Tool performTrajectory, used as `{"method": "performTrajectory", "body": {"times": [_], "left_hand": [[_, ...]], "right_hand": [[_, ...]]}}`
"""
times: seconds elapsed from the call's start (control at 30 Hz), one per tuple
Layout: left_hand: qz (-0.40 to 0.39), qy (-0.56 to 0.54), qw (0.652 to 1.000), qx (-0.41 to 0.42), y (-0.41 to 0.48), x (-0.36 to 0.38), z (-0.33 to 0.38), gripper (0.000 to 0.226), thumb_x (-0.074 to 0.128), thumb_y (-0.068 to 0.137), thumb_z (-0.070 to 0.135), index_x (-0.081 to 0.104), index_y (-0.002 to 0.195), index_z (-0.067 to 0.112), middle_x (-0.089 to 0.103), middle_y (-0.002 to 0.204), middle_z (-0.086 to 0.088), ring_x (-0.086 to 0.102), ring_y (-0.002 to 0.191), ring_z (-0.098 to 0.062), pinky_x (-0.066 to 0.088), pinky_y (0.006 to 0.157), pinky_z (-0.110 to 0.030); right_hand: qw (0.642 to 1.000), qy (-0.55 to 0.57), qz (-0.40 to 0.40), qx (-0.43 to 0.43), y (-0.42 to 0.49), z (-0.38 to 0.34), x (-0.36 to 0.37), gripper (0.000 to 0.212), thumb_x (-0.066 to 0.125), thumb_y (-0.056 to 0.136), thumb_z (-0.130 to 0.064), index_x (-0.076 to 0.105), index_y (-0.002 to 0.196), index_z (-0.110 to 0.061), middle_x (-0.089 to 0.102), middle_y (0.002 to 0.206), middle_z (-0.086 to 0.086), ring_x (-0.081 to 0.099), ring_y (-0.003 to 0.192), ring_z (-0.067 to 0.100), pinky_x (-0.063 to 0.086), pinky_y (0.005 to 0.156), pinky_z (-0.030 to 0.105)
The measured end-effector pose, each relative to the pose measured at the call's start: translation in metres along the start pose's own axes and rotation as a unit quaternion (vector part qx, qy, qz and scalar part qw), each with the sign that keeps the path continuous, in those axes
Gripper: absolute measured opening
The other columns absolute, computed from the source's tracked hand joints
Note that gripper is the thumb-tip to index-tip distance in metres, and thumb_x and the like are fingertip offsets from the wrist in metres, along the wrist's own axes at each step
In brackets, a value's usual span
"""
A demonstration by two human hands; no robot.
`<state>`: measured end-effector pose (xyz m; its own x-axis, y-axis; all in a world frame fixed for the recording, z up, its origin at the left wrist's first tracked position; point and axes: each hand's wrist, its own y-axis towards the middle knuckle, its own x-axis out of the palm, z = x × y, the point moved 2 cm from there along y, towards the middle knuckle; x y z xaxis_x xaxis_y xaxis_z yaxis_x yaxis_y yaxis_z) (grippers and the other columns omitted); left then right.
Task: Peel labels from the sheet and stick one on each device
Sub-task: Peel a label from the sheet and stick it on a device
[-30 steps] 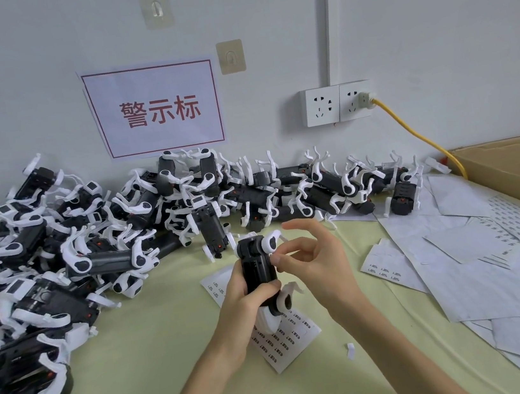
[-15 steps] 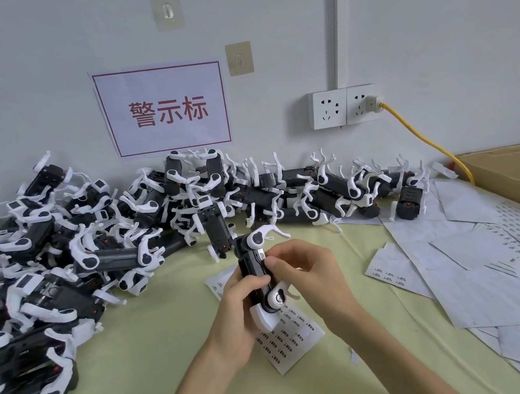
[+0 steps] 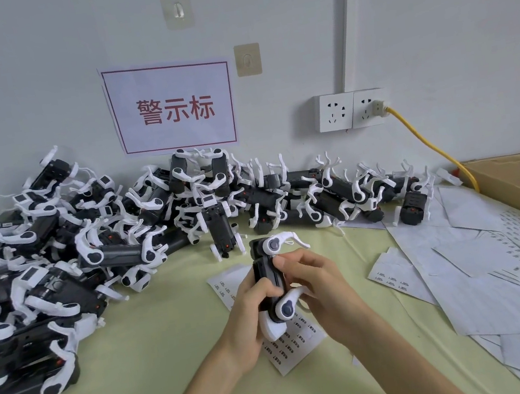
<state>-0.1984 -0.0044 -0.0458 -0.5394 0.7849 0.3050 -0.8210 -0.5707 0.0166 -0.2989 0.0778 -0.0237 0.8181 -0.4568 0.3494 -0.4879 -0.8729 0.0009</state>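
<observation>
both hands up over the bench (image 3: 148,362): left hand (image 3: 250,315) wraps its fingers round a black-and-white device (image 3: 272,282), held upright above the label sheet (image 3: 291,336). right hand (image 3: 314,284) curls against the device's side, thumb pressing its face. spent sheets (image 3: 483,272) lie to the right, and a heap of devices (image 3: 91,240) crowds the wall.

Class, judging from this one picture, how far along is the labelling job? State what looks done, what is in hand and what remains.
Done: the spent white backing sheets lie strewn on the right. In hand: the left hand grips one black-and-white device while the right hand presses its side. Left: the label sheet beneath keeps labels; whether the piled devices carry labels cannot be told.
</observation>
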Motion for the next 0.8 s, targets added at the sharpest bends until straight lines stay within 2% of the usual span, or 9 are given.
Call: {"method": "performTrajectory", "body": {"times": [0.07, 0.13, 0.23, 0.33, 0.43, 0.57, 0.7, 0.8], "left_hand": [[-0.001, -0.001, 1.000, -0.014, 0.0000, 0.0006, -0.0011, 0.062, 0.066, 0.055, 0.029, 0.058, 0.108, -0.002, 0.048, 0.095, -0.013, 0.044, 0.087, -0.028, 0.038, 0.072, -0.037], [-0.006, -0.011, 1.000, -0.020, -0.0003, 0.0010, -0.0005, 0.056, 0.067, 0.053, 0.029, 0.062, 0.102, 0.002, 0.050, 0.091, -0.015, 0.049, 0.080, -0.026, 0.040, 0.068, -0.035], [-0.020, -0.015, 0.999, -0.023, -0.0002, 0.0001, -0.0004, 0.057, 0.066, 0.054, 0.029, 0.067, 0.106, 0.004, 0.062, 0.092, -0.015, 0.060, 0.081, -0.023, 0.047, 0.071, -0.034], [-0.016, -0.031, 0.998, -0.043, 0.0010, -0.0018, -0.0039, 0.064, 0.067, 0.053, 0.028, 0.061, 0.109, -0.001, 0.059, 0.093, -0.015, 0.057, 0.084, -0.026, 0.045, 0.072, -0.036], [-0.017, -0.057, 0.997, -0.058, 0.0023, -0.0027, -0.0068, 0.059, 0.069, 0.052, 0.027, 0.065, 0.108, 0.008, 0.057, 0.095, -0.015, 0.055, 0.086, -0.028, 0.043, 0.075, -0.038], [-0.030, -0.075, 0.995, -0.064, 0.0035, -0.0034, -0.0094, 0.047, 0.070, 0.055, 0.025, 0.072, 0.100, 0.009, 0.067, 0.097, -0.017, 0.065, 0.082, -0.025, 0.053, 0.071, -0.034], [-0.033, -0.062, 0.996, -0.055, 0.0016, -0.0024, -0.0071, 0.033, 0.071, 0.059, 0.027, 0.075, 0.090, 0.014, 0.069, 0.092, -0.013, 0.067, 0.079, -0.023, 0.054, 0.070, -0.033], [-0.023, -0.023, 0.999, -0.031, 0.0003, -0.0020, -0.0038, 0.032, 0.071, 0.060, 0.030, 0.077, 0.089, 0.018, 0.069, 0.088, -0.011, 0.066, 0.078, -0.021, 0.052, 0.072, -0.032]], "right_hand": [[0.999, 0.018, -0.018, 0.020, 0.0004, -0.0009, -0.0018, 0.020, 0.080, 0.076, -0.020, 0.063, 0.069, -0.013, 0.065, 0.074, 0.007, 0.059, 0.070, 0.019, 0.048, 0.065, 0.027], [0.999, 0.020, -0.027, 0.033, 0.0008, -0.0022, -0.0033, 0.023, 0.081, 0.072, -0.023, 0.061, 0.064, -0.016, 0.063, 0.072, 0.005, 0.057, 0.069, 0.018, 0.045, 0.066, 0.029], [0.998, 0.013, -0.043, 0.049, 0.0002, -0.0038, -0.0039, 0.022, 0.080, 0.073, -0.024, 0.062, 0.062, -0.018, 0.062, 0.068, 0.002, 0.058, 0.062, 0.014, 0.047, 0.056, 0.024], [0.997, 0.013, -0.053, 0.058, 0.0014, -0.0038, -0.0043, 0.023, 0.082, 0.073, -0.021, 0.060, 0.074, -0.014, 0.060, 0.074, 0.004, 0.056, 0.066, 0.015, 0.047, 0.059, 0.025], [0.997, 0.014, -0.057, 0.053, 0.0028, -0.0024, -0.0047, 0.023, 0.078, 0.076, -0.020, 0.057, 0.080, -0.013, 0.056, 0.078, 0.004, 0.049, 0.073, 0.018, 0.041, 0.068, 0.030], [0.999, 0.016, -0.043, 0.017, 0.0036, -0.0031, -0.0047, 0.014, 0.068, 0.087, -0.007, 0.058, 0.079, -0.014, 0.056, 0.072, 0.003, 0.051, 0.068, 0.017, 0.043, 0.061, 0.026], [0.994, -0.079, -0.002, -0.070, 0.0036, -0.0045, 0.0000, 0.016, 0.065, 0.092, -0.003, 0.060, 0.080, -0.013, 0.059, 0.079, 0.004, 0.051, 0.072, 0.018, 0.043, 0.065, 0.026], [0.988, -0.124, -0.002, -0.097, 0.0032, -0.0063, 0.0020, 0.015, 0.065, 0.093, -0.004, 0.060, 0.082, -0.011, 0.059, 0.079, 0.004, 0.052, 0.072, 0.019, 0.044, 0.064, 0.027]]}}
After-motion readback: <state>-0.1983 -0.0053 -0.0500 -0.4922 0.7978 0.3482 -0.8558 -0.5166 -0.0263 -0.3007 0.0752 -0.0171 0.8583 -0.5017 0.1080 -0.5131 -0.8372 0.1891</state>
